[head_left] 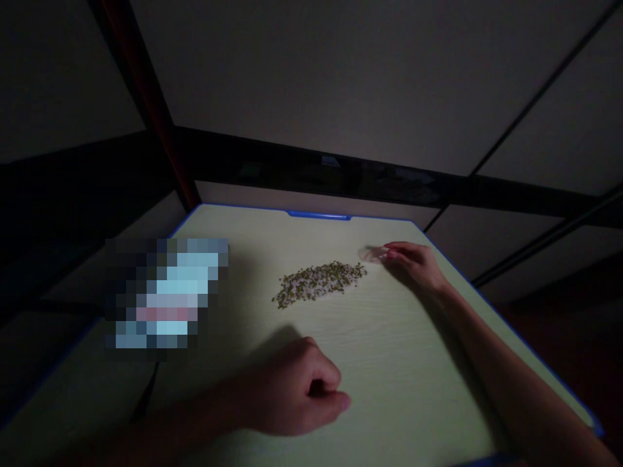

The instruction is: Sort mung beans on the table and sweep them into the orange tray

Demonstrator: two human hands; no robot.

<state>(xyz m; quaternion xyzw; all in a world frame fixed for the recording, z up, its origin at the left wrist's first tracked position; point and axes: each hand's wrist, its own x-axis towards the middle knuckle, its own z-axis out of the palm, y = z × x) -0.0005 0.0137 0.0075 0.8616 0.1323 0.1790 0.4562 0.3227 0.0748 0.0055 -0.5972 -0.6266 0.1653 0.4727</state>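
A heap of small greenish and pale grains lies spread across the middle of a pale table with a blue edge. My left hand rests on the table near the front, curled into a loose fist with nothing visible in it. My right hand lies at the far right of the table, its fingertips touching a small clear round dish just right of the grains.
A blurred, pixelated bright object sits on the left part of the table. The room is dark. Floor tiles with dark seams surround the table, and a dark reddish post rises at the far left corner.
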